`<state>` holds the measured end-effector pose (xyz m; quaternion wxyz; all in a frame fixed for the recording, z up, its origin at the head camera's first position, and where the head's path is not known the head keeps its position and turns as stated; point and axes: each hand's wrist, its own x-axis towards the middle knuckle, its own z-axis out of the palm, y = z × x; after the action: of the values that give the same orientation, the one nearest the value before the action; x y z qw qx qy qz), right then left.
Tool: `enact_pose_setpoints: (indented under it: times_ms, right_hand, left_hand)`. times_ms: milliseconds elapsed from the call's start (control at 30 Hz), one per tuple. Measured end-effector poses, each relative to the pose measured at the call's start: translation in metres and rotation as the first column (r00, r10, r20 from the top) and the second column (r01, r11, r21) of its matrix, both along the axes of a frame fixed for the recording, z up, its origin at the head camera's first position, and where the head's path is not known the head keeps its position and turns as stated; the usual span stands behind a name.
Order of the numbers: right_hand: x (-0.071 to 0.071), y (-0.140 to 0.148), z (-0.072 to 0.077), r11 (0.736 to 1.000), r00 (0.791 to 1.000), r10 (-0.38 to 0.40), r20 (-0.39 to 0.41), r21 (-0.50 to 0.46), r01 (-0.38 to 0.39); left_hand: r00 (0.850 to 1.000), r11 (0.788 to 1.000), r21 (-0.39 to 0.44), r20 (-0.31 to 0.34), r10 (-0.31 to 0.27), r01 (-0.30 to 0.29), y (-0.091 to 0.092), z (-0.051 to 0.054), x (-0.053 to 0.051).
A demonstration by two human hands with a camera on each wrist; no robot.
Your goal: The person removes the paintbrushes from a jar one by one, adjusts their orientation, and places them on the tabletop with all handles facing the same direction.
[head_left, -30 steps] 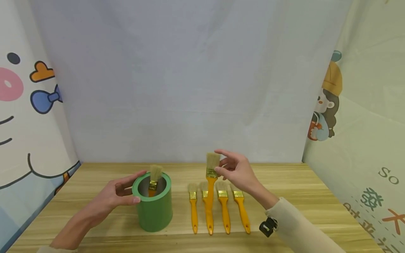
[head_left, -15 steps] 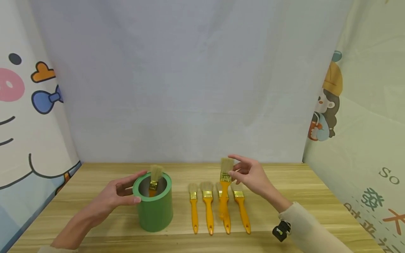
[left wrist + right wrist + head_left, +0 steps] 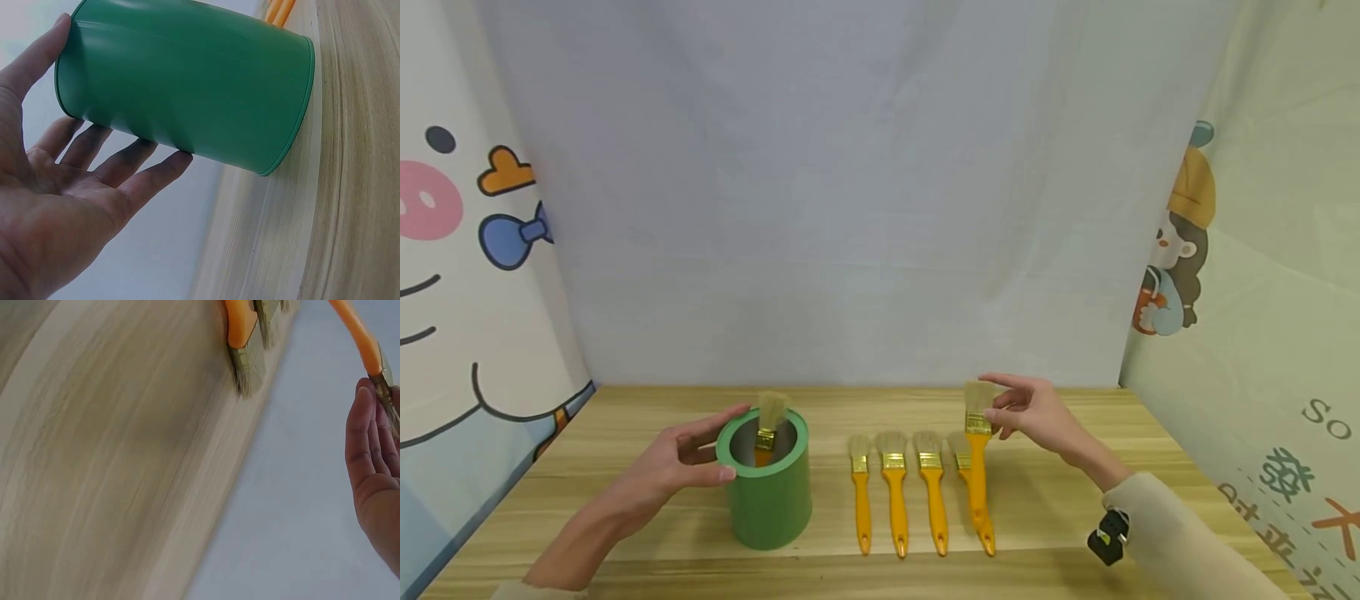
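Observation:
My left hand (image 3: 666,467) holds the side of a green can (image 3: 769,510), its thumb at the rim and its fingers spread along the wall. Bristles up, one paintbrush (image 3: 772,411) leans inside the can, the lower part of its handle hidden. Between thumb and fingers my right hand (image 3: 1037,417) pinches another paintbrush (image 3: 977,458) near its metal band, with the yellow-orange handle hanging down. This held brush is above the table and partly covers the rightmost lying brush (image 3: 988,542). In the right wrist view, the pinched brush's handle (image 3: 359,337) rises from the fingertips.
Several paintbrushes lie in a row right of the can, bristles away from me, among them a narrow brush (image 3: 862,508) and a wider brush (image 3: 897,508). Behind the wooden table (image 3: 1075,517) hangs a pale curtain (image 3: 850,208). Printed cloths stand at both sides.
My right hand has carried the pinched paintbrush rightward and slightly down, from over the second lying brush to over the rightmost one. The left hand and can have stayed put.

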<state>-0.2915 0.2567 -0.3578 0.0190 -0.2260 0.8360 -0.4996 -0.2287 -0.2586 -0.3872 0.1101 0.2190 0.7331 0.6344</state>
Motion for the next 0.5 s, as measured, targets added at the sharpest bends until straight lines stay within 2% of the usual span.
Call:
enact_pose_setpoints:
  times_ms: [233, 500]
  right_hand:
    - [-0.006, 0.023, -0.005, 0.998, 0.995, 0.049, 0.088, 0.041, -0.052]
    - [-0.011, 0.037, -0.016, 0.996, 0.974, 0.076, 0.215, 0.03, -0.084]
  left_hand:
    - [1.0, 1.0, -0.004, 0.01, 0.004, -0.004, -0.001, 0.0, -0.001]
    - [1.0, 1.0, -0.008, 0.014, 0.01, -0.01, -0.002, 0.0, -0.001]
